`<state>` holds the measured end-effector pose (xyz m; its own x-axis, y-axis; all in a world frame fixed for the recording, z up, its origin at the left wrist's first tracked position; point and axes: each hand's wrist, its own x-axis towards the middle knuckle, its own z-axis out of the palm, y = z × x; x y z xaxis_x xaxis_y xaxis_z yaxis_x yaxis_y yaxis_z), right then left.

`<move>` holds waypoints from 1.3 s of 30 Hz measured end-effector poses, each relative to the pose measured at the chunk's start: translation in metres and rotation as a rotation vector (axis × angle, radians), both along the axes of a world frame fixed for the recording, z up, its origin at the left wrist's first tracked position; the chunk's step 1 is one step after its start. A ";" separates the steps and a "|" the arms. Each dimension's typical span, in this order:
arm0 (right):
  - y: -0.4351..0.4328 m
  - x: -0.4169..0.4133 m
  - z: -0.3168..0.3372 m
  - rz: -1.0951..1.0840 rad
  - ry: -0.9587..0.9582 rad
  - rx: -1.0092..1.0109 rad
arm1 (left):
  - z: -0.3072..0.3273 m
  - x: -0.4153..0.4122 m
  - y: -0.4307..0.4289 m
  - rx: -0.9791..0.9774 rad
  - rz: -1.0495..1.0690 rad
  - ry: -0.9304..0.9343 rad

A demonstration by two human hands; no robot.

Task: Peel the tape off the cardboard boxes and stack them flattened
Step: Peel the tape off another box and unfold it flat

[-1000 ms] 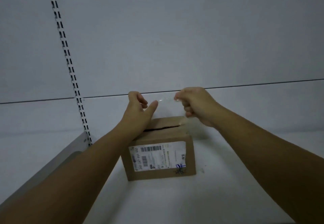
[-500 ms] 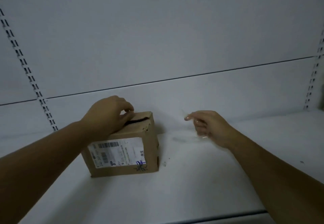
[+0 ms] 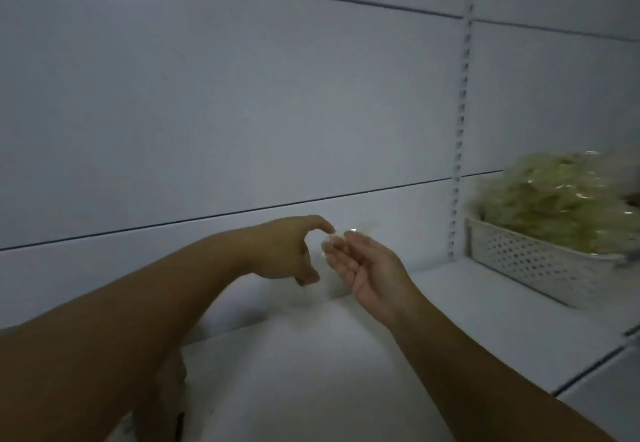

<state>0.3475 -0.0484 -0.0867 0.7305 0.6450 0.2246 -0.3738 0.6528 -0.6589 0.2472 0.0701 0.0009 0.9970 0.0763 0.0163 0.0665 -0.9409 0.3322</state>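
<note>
A small crumpled piece of clear tape (image 3: 331,243) rests on the fingertips of my right hand (image 3: 367,268), which is turned palm up over the white shelf (image 3: 311,372). My left hand (image 3: 287,251) hovers just left of it with fingers spread, and its index fingertip touches the tape. The brown cardboard box (image 3: 162,407) shows only as a dark sliver at the bottom left, mostly hidden under my left forearm.
A white perforated basket (image 3: 540,261) stands at the right on the shelf, heaped with a pale greenish, shiny crumpled mass (image 3: 561,199). A slotted upright (image 3: 459,137) runs down the white back panel. A seam marks the adjoining shelf at the lower right.
My view swung right, so the box slid to the bottom left and the basket came in. My left hand left the box top and moved to the tape at my right fingertips.
</note>
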 end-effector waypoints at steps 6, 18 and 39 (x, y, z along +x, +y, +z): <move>-0.113 0.059 0.067 -0.729 -0.434 -0.509 | 0.023 0.066 -0.044 -0.362 -0.175 -0.146; -0.287 0.158 0.129 -1.437 -1.057 -1.511 | 0.042 0.184 -0.199 -0.682 -0.447 -0.336; -0.357 0.331 0.063 -0.986 -0.922 -1.502 | -0.040 0.335 -0.234 -1.004 0.150 -0.703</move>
